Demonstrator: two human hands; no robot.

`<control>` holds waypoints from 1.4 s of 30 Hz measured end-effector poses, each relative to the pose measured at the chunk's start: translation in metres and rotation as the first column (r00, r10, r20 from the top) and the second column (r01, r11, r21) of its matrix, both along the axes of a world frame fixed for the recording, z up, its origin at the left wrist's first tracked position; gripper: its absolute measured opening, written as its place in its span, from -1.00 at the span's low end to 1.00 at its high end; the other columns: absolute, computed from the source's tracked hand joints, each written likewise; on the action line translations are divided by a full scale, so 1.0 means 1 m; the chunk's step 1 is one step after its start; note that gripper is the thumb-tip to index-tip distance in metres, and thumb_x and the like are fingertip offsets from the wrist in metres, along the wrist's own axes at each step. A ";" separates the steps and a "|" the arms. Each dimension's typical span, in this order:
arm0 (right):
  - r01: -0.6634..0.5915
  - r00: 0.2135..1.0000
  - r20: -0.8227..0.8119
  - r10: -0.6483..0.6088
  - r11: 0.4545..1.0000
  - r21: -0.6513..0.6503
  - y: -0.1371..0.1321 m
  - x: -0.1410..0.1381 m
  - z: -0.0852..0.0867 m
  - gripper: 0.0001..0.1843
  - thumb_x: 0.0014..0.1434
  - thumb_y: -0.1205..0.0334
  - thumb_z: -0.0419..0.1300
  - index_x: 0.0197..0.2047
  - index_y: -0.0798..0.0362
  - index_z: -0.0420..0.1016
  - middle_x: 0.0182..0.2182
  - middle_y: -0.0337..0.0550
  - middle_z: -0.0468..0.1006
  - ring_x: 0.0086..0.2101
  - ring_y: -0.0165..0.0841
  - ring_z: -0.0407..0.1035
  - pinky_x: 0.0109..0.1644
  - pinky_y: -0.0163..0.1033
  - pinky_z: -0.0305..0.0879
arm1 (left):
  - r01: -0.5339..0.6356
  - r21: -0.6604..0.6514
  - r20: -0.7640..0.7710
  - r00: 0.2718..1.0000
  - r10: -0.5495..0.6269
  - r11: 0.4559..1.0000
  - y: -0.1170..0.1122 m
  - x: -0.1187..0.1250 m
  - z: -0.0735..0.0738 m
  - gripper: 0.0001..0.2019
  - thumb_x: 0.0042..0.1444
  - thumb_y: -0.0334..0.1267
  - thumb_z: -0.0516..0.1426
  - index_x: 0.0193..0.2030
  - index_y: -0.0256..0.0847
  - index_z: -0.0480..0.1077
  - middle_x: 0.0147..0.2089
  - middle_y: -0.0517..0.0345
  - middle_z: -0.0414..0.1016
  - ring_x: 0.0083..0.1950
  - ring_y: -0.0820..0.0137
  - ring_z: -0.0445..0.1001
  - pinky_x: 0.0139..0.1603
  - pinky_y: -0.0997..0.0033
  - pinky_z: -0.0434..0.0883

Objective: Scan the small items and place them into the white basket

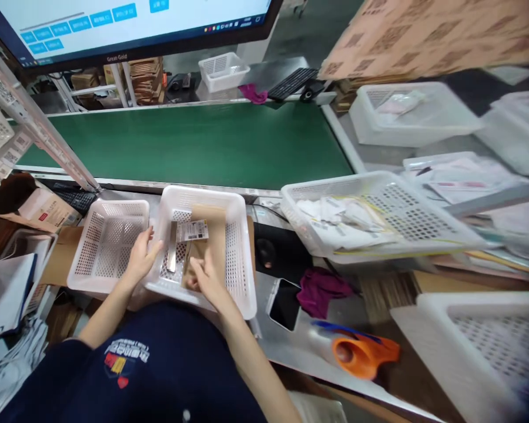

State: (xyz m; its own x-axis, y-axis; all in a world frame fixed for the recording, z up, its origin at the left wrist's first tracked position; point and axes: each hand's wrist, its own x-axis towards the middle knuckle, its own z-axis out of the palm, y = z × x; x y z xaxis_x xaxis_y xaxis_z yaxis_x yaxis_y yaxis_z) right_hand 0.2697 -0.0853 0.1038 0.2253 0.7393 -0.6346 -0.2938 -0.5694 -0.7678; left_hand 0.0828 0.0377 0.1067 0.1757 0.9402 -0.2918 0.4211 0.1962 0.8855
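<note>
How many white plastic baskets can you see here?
7: two by the hands, one mid-right, one bottom right, two top right, one behind the belt. More may be hidden.

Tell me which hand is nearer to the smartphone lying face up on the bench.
Right. The right hand is inside the white basket, just left of the smartphone. The left hand grips that basket's far left rim.

Two hands (pixel 141 258) (pixel 205 277), six white baskets (pixel 108 247)
</note>
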 end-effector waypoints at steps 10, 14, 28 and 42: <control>-0.728 0.584 0.211 0.784 0.621 -0.291 -0.105 0.047 0.015 -0.48 0.42 -0.13 -0.04 -0.19 0.00 0.63 -0.11 0.03 0.71 -0.01 0.05 0.57 0.14 0.08 0.44 | 0.125 -0.140 -0.058 0.989 -0.134 0.982 -0.068 -0.058 -0.062 -0.17 0.25 0.07 0.26 0.55 -0.24 0.16 0.58 -0.31 0.20 0.59 -0.08 0.22 0.60 -0.18 0.18; -0.702 0.600 0.225 0.768 0.640 -0.312 -0.119 0.033 -0.026 -0.41 0.42 -0.13 0.01 0.25 0.01 0.62 0.31 0.04 0.54 0.36 0.08 0.34 0.48 0.16 0.19 | 0.046 -0.168 0.013 0.999 -0.044 0.985 -0.085 -0.049 -0.074 -0.28 0.37 0.06 0.17 0.55 -0.19 0.15 0.60 -0.25 0.18 0.63 -0.01 0.15 0.66 -0.16 0.07; -0.444 0.614 0.631 0.474 0.868 -0.220 0.234 0.069 -0.149 -0.71 0.45 0.13 0.30 0.13 0.11 0.59 0.20 0.05 0.56 0.23 -0.08 0.43 0.39 0.23 0.31 | -0.471 -0.039 0.075 0.878 0.472 0.881 -0.038 -0.077 -0.074 -0.26 0.20 0.30 0.27 0.33 -0.17 0.38 0.41 -0.26 0.44 0.38 -0.04 0.51 0.45 -0.12 0.44; 0.110 0.406 0.910 0.089 0.983 -0.145 0.036 0.217 -0.143 -0.35 -0.10 -0.30 -0.10 -0.23 -0.07 0.57 -0.19 0.46 0.59 0.04 0.53 0.50 0.09 0.56 0.46 | -0.076 0.085 -0.784 0.610 0.114 0.994 -0.040 -0.139 -0.141 -0.38 0.26 -0.11 0.07 0.38 -0.39 0.43 0.52 -0.42 0.30 0.60 -0.16 0.21 0.59 -0.25 0.14</control>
